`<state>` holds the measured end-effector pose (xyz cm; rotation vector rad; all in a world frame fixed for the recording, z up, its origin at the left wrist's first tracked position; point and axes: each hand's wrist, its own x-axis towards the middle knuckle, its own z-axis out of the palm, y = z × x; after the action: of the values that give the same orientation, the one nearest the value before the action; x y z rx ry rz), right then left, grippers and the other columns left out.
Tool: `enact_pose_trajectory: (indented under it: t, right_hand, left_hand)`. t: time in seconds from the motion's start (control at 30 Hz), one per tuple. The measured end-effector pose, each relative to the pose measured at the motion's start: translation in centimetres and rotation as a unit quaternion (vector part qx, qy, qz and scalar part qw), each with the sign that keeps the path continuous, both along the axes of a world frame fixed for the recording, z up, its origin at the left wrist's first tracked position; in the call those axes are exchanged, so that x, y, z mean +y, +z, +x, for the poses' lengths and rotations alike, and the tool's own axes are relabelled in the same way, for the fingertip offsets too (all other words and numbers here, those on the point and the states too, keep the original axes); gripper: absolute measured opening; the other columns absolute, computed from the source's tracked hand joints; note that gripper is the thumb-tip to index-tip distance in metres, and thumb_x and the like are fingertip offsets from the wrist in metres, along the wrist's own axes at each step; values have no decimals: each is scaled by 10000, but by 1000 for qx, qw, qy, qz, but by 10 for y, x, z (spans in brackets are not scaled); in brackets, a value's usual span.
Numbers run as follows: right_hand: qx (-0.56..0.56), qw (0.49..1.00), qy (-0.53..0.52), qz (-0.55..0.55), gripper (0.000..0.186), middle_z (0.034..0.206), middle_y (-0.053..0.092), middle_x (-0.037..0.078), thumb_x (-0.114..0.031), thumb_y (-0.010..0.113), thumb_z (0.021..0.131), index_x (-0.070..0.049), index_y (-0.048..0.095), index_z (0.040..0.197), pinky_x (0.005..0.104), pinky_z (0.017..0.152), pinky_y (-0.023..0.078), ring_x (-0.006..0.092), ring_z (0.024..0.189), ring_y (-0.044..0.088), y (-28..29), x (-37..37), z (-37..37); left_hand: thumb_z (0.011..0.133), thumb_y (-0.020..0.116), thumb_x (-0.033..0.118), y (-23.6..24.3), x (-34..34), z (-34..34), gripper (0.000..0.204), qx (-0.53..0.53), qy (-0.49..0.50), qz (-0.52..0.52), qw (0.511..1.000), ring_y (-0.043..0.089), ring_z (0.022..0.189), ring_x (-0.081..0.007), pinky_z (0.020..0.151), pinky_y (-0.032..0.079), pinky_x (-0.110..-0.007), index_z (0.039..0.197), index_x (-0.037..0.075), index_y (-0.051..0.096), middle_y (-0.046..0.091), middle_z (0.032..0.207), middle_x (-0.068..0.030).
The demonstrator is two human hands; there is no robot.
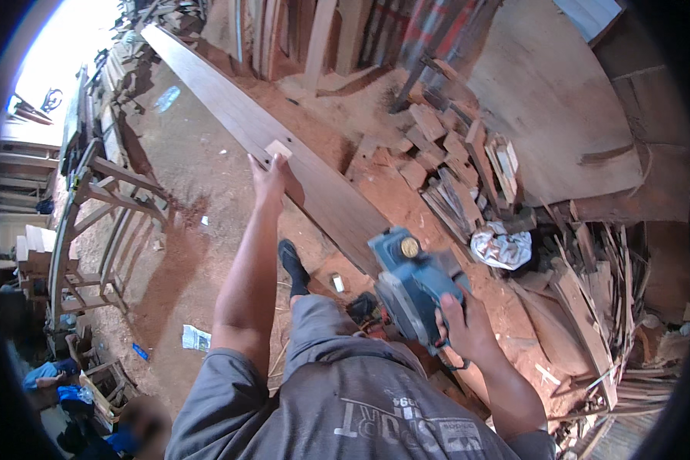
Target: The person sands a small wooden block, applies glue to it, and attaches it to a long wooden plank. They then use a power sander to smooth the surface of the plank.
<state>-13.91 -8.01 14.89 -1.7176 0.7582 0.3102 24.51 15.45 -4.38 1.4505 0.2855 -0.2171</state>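
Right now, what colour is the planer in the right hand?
The planer is mostly blue, seen in the head view.

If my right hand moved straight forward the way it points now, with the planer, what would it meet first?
Probably the long wooden board: the blue electric planer in the right hand overlaps its near end in this view. Whether they touch is unclear.

Floor (230,192) was reddish-brown, dusty. Boards (322,46) stood along its far edge; wood blocks (429,146) lay piled toward the right edge, offcuts (586,314) in the near right corner. Wooden frame (64,230) stood by the left edge. Crumpled packet (196,338), small blue piece (139,352) lay left side.
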Motion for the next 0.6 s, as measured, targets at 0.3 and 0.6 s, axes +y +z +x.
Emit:
enact_pose_trajectory:
  t: [0.3, 0.6]
  right_hand:
    - [3, 997, 14, -74, 654, 786, 680, 102, -470, 605, 1107, 118, 580, 1395, 375, 703, 560, 208, 738, 696, -11, 5, 12]
    - [55, 995, 50, -73, 704, 805, 721, 145, -444, 633, 1080, 136, 523, 1465, 388, 758, 590, 255, 778, 747, 17, 7, -95]
  left_hand:
    - [1031, 766, 300, -34, -20, 17, 1031, -53, 60, 94, 992, 405, 1565, -356, 1278, 324, -424, 1732, -16, 80, 347, 1719, -266]
    - [930, 882, 354, -30, -17, 16, 1223, -30, 50, 150, 987, 364, 1591, -366, 1286, 318, -465, 1736, 1, 32, 326, 1734, -254]
